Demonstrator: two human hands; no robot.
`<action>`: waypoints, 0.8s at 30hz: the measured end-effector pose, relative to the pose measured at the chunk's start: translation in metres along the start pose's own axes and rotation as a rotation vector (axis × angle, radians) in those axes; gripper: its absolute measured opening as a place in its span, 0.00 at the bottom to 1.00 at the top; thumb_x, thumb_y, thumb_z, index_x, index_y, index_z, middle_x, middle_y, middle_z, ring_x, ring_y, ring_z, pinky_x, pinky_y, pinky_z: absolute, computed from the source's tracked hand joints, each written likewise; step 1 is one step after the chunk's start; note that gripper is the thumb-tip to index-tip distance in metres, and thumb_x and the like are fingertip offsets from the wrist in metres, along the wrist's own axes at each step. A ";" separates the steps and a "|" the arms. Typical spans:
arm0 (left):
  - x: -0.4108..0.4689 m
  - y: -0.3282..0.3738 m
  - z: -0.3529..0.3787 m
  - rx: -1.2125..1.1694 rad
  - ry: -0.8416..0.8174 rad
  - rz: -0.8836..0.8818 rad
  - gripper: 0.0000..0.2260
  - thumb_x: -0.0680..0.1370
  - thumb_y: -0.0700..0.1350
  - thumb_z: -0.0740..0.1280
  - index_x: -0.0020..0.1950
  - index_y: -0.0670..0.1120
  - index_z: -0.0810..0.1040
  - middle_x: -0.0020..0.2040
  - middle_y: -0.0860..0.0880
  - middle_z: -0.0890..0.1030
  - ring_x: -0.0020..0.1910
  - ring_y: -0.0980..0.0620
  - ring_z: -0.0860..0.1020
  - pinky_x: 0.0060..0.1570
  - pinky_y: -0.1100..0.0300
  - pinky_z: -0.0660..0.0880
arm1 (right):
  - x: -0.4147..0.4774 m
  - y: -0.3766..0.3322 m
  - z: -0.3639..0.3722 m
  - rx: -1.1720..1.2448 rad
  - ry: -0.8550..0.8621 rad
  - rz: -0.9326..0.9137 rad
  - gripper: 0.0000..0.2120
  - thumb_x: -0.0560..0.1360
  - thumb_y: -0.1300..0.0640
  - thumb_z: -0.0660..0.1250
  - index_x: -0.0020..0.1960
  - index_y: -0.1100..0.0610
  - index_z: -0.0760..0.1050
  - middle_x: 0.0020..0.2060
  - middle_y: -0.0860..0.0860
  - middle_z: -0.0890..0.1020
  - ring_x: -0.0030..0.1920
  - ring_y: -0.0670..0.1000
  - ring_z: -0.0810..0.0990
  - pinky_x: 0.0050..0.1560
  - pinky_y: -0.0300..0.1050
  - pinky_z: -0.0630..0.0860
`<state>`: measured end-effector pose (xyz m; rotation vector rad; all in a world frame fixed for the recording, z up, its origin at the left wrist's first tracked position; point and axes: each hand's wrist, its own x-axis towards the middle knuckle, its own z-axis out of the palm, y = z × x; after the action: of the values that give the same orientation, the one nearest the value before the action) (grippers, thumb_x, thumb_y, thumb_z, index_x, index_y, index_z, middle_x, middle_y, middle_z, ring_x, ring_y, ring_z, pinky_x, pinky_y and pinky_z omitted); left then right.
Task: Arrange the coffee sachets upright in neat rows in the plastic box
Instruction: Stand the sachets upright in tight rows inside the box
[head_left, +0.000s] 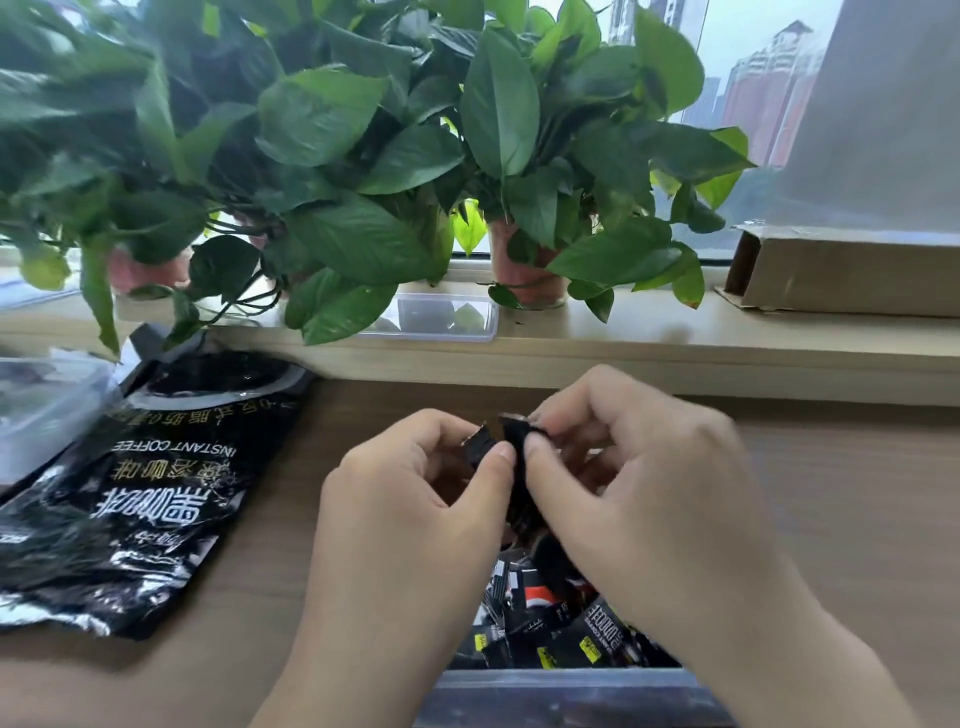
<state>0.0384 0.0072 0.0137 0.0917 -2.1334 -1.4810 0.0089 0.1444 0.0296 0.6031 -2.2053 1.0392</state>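
Observation:
Both hands meet over the middle of the wooden desk, pinching black coffee sachets (511, 457) between thumbs and forefingers. My left hand (410, 499) grips the left part, my right hand (639, 483) the right part. Below the hands stands the clear plastic box (566, 691) at the bottom edge, holding several black sachets (566, 623) that lie jumbled at mixed angles. How many sachets the fingers hold I cannot tell.
A large black instant-coffee bag (140, 499) lies flat on the left. A clear plastic lid (41, 405) sits at the far left. On the windowsill stand potted plants (332, 171), another clear box (441, 317) and a cardboard box (847, 270).

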 end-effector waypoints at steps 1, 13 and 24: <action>0.000 0.000 0.000 -0.030 -0.010 -0.035 0.03 0.73 0.49 0.73 0.40 0.53 0.83 0.32 0.52 0.86 0.33 0.46 0.85 0.39 0.44 0.83 | -0.001 0.000 0.002 0.022 -0.054 -0.006 0.05 0.70 0.55 0.73 0.39 0.50 0.77 0.28 0.44 0.80 0.30 0.45 0.79 0.30 0.38 0.74; 0.010 -0.002 -0.017 -0.653 -0.223 -0.345 0.14 0.59 0.37 0.77 0.43 0.39 0.83 0.39 0.39 0.86 0.37 0.48 0.85 0.38 0.61 0.82 | 0.004 0.020 -0.009 0.305 -0.295 0.042 0.09 0.71 0.59 0.77 0.49 0.48 0.87 0.46 0.37 0.86 0.54 0.39 0.83 0.57 0.38 0.78; 0.012 0.003 -0.014 -0.610 -0.101 -0.265 0.13 0.54 0.43 0.80 0.35 0.42 0.83 0.38 0.39 0.87 0.36 0.48 0.85 0.37 0.61 0.83 | 0.001 0.021 -0.010 0.238 -0.430 -0.075 0.17 0.76 0.54 0.69 0.64 0.42 0.80 0.49 0.42 0.80 0.51 0.46 0.81 0.48 0.30 0.71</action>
<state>0.0356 -0.0073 0.0244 0.0785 -1.6956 -2.2707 -0.0014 0.1642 0.0249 1.0944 -2.4105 1.2323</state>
